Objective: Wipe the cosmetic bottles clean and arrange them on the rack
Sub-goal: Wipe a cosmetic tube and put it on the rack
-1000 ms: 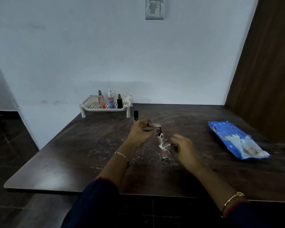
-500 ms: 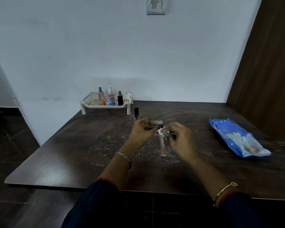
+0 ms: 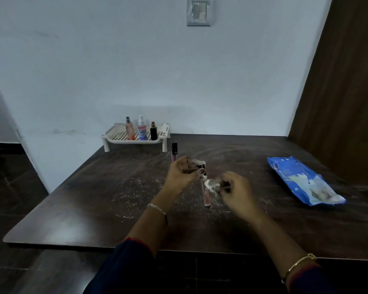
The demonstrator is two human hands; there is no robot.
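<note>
Head view: dark table [image 3: 77, 209], white rack [image 3: 136, 138] at its far left holding three bottles.
Step in hand: wiping a slim pink tube [image 3: 206, 193], near the middle of the table.
Left hand [image 3: 182, 174]: grip closed on the tube's dark cap end.
Right hand [image 3: 235, 193]: grip pinching a white wipe [image 3: 210, 184] against the tube.
Waiting: a second tube [image 3: 174, 151] stands just near the rack.
Next move: probably finish the wipe, then carry the tube far left and stand it on the rack.

Left hand [image 3: 180, 174]: ring on one finger, silver chain bracelet [image 3: 157, 209] at the wrist | left sleeve [image 3: 123, 266]: dark navy, thin red edge at the cuff | right hand [image 3: 236, 193]: bare | gold bangle [image 3: 297, 264] at the right wrist | right sleeve [image 3: 310, 281]: dark navy, red trim
</note>
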